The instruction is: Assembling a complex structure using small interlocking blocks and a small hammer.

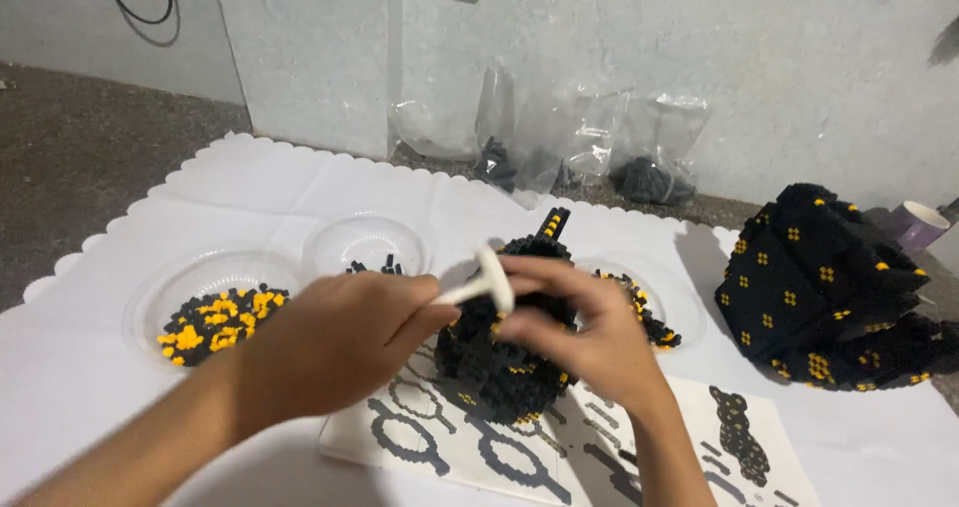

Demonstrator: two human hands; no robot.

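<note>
Far left: clear bowl (pixel 150 297) holds black and yellow bricks (pixel 215 322), sorted within easy reach. Left hand (pixel 335 342) curled tight, fingers pinching handle of white T-shaped tool (pixel 484 282), head aimed at model. Centre: black brick build (pixel 499 367) stands on printed instruction sheet (pixel 450 447), kept beside diagrams. Right hand (pixel 589 327) cups build, fingers narrowly spread, steadying it. Far right: finished black-yellow section (pixel 819 287) parked aside.

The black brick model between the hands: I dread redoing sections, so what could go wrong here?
Pressing with the white tool in the left hand could pop bricks off the black brick model, steadied only by the right hand. A forearm could sweep the clear bowl of loose pieces.
</note>
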